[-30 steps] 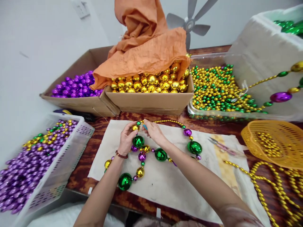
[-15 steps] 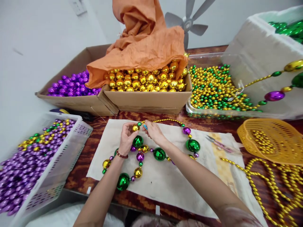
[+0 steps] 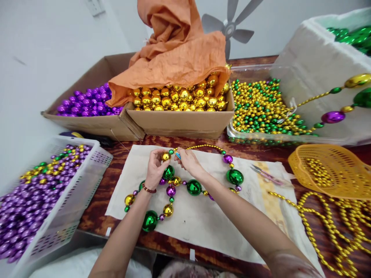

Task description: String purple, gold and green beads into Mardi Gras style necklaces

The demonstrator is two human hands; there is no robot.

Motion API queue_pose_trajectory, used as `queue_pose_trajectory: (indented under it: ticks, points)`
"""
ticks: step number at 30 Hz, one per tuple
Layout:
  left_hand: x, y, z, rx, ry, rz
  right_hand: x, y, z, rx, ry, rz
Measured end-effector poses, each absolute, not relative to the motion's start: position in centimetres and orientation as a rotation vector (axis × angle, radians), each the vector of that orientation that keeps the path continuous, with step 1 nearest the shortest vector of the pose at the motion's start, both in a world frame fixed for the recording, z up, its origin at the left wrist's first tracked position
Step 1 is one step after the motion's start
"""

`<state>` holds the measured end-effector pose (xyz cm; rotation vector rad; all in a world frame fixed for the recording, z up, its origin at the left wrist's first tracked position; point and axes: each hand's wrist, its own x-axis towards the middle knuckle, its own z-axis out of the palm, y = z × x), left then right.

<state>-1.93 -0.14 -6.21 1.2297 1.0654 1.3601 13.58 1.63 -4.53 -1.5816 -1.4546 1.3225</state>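
A bead necklace (image 3: 193, 187) of green, gold and purple beads winds over the white cloth (image 3: 220, 220). My left hand (image 3: 155, 168), with a brown bead bracelet at the wrist, is closed on the necklace at a shiny gold bead (image 3: 166, 156). A small green bead (image 3: 171, 152) follows just past the fingers. My right hand (image 3: 188, 162) is closed close beside it, where the gold bead strand (image 3: 204, 146) begins. From its fingers sticks a small blue thing (image 3: 177, 155), mostly hidden, its kind unclear. A large green bead (image 3: 168, 172) lies just below the hands.
Cardboard boxes hold purple beads (image 3: 87, 102) and gold balls (image 3: 179, 98) at the back. A white basket (image 3: 98, 166) of beads stands left, a clear bin (image 3: 232, 133) behind right. Scissors (image 3: 268, 175), an orange basket (image 3: 295, 170) and gold bead strands (image 3: 330, 220) lie right.
Both hands keep the same grip at the same spot on the necklace. The whole view has shifted very slightly; nothing else visibly differs.
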Motion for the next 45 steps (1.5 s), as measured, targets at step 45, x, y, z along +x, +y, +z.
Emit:
queue_pose_trajectory:
  ticks: [45]
  points:
    - [-5.7, -0.3, -4.3, 0.695, 0.818, 1.099, 14.6, 5.5, 1.4, -0.871, -2.588, 0.538]
